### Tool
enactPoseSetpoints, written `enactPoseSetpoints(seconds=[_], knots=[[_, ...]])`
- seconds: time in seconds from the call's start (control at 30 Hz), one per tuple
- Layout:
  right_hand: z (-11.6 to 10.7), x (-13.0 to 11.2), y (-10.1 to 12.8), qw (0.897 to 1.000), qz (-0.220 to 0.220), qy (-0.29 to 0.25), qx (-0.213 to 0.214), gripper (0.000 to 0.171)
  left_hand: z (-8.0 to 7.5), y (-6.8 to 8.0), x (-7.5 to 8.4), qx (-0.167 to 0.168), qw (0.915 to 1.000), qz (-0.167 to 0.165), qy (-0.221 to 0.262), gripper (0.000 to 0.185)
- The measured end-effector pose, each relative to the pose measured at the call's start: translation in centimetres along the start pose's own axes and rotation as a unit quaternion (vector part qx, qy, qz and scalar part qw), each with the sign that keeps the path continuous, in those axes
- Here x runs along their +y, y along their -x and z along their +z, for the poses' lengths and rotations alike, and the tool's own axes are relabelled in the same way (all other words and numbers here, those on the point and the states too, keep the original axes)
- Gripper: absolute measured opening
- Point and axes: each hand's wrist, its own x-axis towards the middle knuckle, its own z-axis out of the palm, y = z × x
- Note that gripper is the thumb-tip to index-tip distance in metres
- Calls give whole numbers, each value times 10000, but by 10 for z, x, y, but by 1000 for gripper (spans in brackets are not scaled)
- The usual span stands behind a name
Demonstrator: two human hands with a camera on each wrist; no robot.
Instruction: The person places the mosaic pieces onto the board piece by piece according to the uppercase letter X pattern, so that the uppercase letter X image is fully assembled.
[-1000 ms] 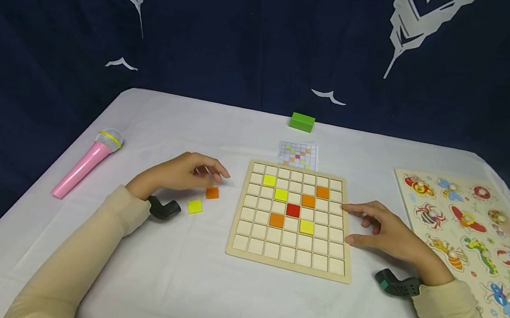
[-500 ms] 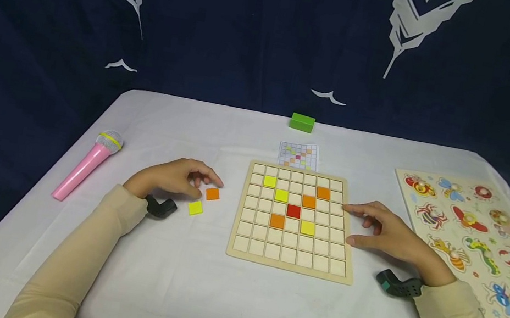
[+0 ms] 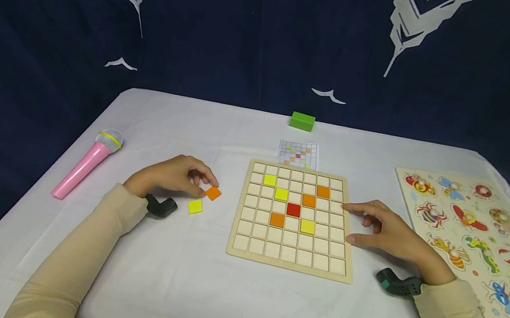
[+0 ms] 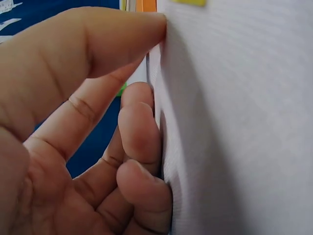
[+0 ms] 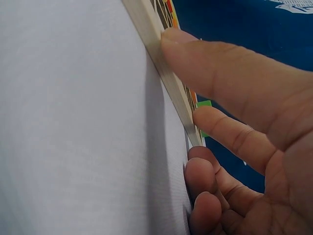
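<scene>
My left hand (image 3: 177, 174) pinches an orange square tile (image 3: 213, 193) between thumb and index finger, left of the board; the tile's near side is partly hidden by the fingertips. In the left wrist view the thumb (image 4: 122, 36) reaches to the cloth, the other fingers curling below. A loose yellow tile (image 3: 195, 206) lies just in front of that hand. The wooden grid board (image 3: 287, 253) carries a red tile (image 3: 293, 209) with yellow and orange tiles in diagonal lines. My right hand (image 3: 386, 232) rests thumb and index fingertips against the board's right edge.
A small printed pattern card (image 3: 298, 154) lies behind the board, and a green block (image 3: 302, 121) stands at the table's back edge. At the left is a pink toy microphone (image 3: 88, 163). An insect puzzle board (image 3: 476, 216) lies right, partly under the right forearm.
My left hand has drawn back slightly, lowered its fingers to the orange tile and taken hold of it; the tile has turned a little. The right hand stays at the board's edge.
</scene>
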Motion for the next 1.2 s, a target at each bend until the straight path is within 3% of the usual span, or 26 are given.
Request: enactPoseSetpoints(seconds=[0.13, 0.37, 0.7, 1.2], knots=[[0, 0, 0, 10000, -22, -8, 1, 67, 0, 0, -1, 110, 9999, 4, -87, 27], [1, 0, 0, 10000, 14, -22, -19, 68, 2, 0, 3, 220, 9992, 300, -110, 22], [0, 1, 0, 9999, -148, 52, 30, 67, 17, -1, 36, 873, 9887, 680, -1016, 25], [0, 0, 0, 9999, -156, 50, 38, 66, 52, -9, 72, 387, 9845, 1065, -1341, 22]])
